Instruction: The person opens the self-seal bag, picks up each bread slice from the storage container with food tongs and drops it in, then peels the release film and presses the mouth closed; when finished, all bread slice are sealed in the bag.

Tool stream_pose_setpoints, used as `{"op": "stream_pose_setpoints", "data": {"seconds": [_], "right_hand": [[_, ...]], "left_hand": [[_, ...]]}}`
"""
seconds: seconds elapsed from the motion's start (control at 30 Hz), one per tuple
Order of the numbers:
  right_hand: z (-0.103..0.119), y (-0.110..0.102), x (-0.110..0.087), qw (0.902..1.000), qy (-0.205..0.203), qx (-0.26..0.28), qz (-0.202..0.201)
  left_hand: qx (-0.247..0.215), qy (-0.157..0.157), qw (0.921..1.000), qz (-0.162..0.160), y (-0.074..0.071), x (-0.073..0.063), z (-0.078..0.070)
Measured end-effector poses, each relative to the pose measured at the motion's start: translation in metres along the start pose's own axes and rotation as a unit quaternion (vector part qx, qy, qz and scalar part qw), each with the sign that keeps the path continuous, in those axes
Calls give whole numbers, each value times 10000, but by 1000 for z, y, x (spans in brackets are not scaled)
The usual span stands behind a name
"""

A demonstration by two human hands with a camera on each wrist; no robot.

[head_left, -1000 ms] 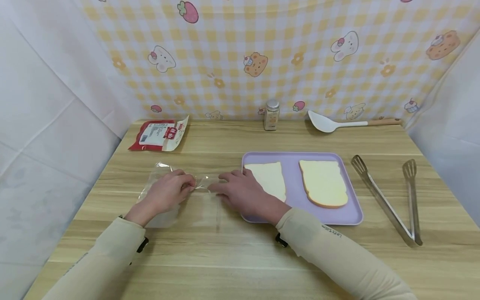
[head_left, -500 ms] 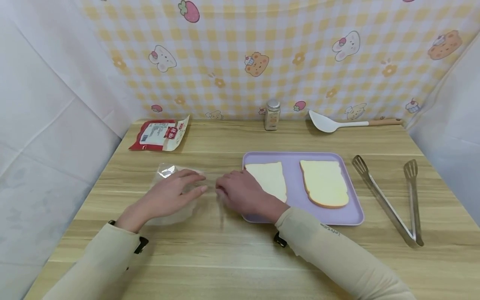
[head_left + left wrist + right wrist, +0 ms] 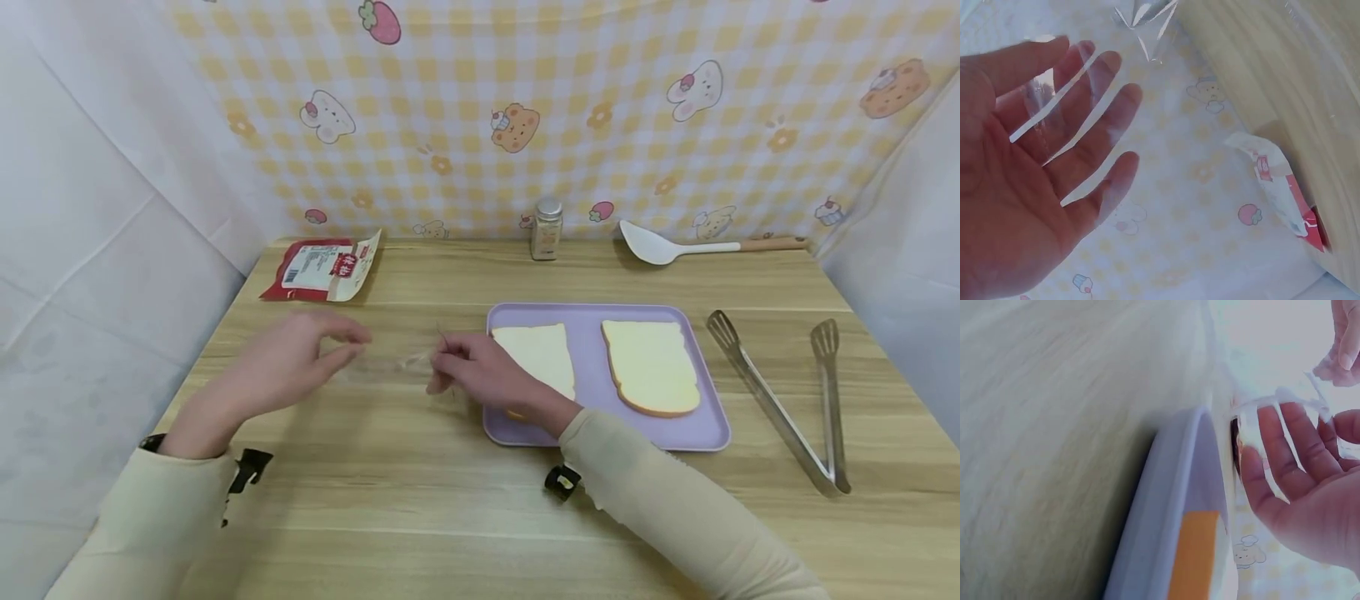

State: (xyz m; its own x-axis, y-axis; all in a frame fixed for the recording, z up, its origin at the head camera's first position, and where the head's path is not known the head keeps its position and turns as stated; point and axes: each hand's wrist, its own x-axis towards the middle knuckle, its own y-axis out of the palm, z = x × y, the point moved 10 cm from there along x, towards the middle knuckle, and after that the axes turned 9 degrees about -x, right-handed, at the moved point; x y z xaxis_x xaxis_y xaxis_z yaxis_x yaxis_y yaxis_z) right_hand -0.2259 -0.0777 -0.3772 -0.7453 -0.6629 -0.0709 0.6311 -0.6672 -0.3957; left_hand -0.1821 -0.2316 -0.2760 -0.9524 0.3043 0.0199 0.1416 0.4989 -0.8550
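Clear thin plastic film (image 3: 393,363) spans the space between the two hands above the table, left of the tray. My right hand (image 3: 480,372) pinches its right end between thumb and fingertips. At the film's other end is my left hand (image 3: 281,367), thumb and fingers apart. In the left wrist view the left hand's fingers (image 3: 1100,128) are extended and spread, with shiny plastic around them. The right wrist view has the right hand (image 3: 1310,481) with film across its fingertips. Near the right hand lies a bread slice (image 3: 538,358) on a lilac tray (image 3: 587,375).
A second bread slice (image 3: 651,367) lies on the tray's right side. Metal tongs (image 3: 780,417) rest open to the right. Along the back are a red-and-white packet (image 3: 318,268), a shaker jar (image 3: 547,232) and a white spatula (image 3: 652,245). A checked curtain (image 3: 465,125) hangs behind.
My left hand has come off the table and moved left, its thumb and fingers parting. The film has risen from the table with the right hand, which stays near the tray's left edge.
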Motion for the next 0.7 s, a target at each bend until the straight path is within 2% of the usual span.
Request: {"op": "stream_pose_setpoints", "data": {"seconds": [0.13, 0.23, 0.33, 0.4, 0.47, 0.5, 0.6, 0.7], "right_hand": [[-4, 5, 0, 9960, 301, 748, 374], [-6, 9, -1, 9919, 478, 1012, 597], [-10, 10, -1, 9907, 597, 1045, 638], [-13, 9, -1, 9905, 700, 1040, 565], [-17, 8, 0, 9905, 789, 1032, 458], [-18, 7, 0, 9906, 827, 1010, 396], [-23, 6, 0, 9907, 952, 933, 278], [-26, 7, 0, 9900, 1061, 875, 309]], "left_hand": [[224, 74, 9977, -641, -16, 4, 1], [454, 210, 9927, -1099, -23, 8, -1], [676, 228, 9855, -1543, -25, 9, -1], [803, 168, 9829, -1651, -20, 10, 0], [862, 77, 9850, -1495, -7, 13, 2], [884, 18, 9876, -1295, 2, 15, 4], [860, -232, 9955, -309, 37, 20, 14], [786, -452, 9945, 530, 68, 21, 29]]}}
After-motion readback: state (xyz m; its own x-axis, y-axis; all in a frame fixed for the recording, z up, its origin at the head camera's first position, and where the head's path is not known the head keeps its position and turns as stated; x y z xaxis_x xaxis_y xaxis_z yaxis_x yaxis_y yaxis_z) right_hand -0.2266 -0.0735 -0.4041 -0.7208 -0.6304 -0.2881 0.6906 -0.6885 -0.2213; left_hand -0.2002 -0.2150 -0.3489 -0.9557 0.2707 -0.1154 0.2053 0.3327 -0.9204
